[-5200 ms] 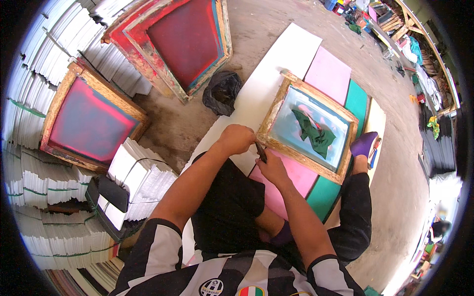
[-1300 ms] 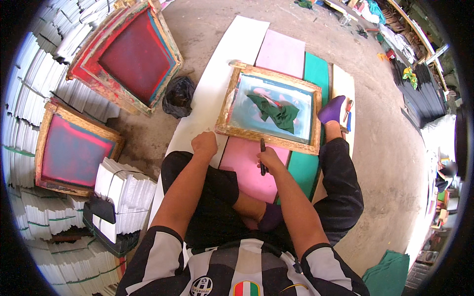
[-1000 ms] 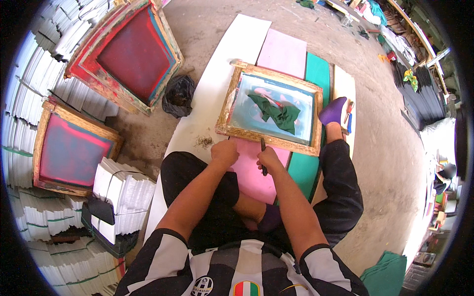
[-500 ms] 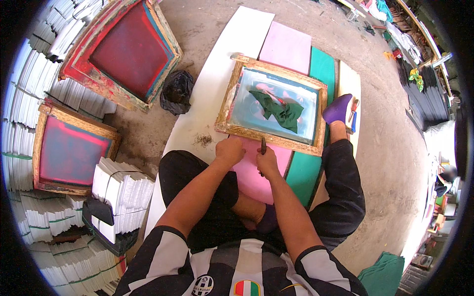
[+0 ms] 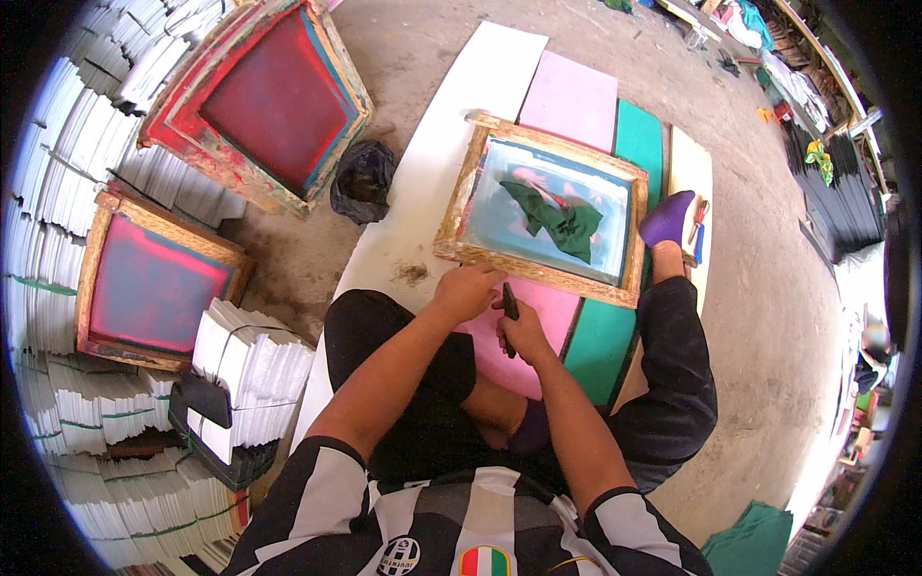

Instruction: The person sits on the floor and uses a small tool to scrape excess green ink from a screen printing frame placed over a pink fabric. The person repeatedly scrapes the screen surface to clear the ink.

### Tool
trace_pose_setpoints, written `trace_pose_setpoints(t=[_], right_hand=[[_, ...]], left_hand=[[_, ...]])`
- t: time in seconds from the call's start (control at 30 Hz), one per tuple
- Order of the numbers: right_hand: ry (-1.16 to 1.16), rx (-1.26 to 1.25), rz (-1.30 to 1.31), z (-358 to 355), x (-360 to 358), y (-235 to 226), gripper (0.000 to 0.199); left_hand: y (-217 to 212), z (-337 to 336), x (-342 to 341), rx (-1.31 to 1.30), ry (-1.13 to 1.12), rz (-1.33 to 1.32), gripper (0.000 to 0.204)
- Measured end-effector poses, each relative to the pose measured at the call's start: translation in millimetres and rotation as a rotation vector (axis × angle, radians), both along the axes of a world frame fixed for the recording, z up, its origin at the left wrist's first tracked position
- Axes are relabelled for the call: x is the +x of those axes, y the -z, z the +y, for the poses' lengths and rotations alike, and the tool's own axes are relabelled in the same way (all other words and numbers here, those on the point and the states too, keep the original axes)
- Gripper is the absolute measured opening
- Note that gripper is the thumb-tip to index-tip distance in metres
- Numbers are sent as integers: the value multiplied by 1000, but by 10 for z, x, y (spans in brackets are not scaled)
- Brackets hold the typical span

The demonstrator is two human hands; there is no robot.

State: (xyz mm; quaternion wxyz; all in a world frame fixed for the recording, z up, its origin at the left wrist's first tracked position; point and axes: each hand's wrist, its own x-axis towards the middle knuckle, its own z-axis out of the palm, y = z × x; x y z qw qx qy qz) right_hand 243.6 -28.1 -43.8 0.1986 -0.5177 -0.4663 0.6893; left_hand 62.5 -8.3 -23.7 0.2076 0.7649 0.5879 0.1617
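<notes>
Head view — hands (image 5: 524, 331) close together, forearms (image 5: 392, 382) converging

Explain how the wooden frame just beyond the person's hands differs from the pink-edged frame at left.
The near frame lies across pink and green sheets, while the pink-edged frame stands tilted, apart from them. The near frame's panel is pale blue with whitish edges; the pink-edged frame's is greyish, bordered in bright pink. A green cloth lies in the near frame; none lies in the pink-edged frame. Both are four-sided and wooden.
</notes>
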Motion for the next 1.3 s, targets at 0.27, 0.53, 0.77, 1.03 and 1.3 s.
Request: trace_pose_setpoints(t=[0.27,0.53,0.77,1.03,1.3], right_hand=[[-231,14,-75,74,-401,-37,32],[-388,-338,109,171,-775,-67,39],[-293,-387,120,100,-695,-22,39],[2,-243,-78,204,-72,31,34],[162,-160,-161,267,194,-66,25]], left_hand=[[-340,96,-493,-227,43,414,17],[-424,78,-1044,-412,-81,410,20],[-207,114,-1046,-471,-286,432,21],[-252,116,-1022,-541,-323,508,33],[-290,84,-444,-219,-47,338,39]])
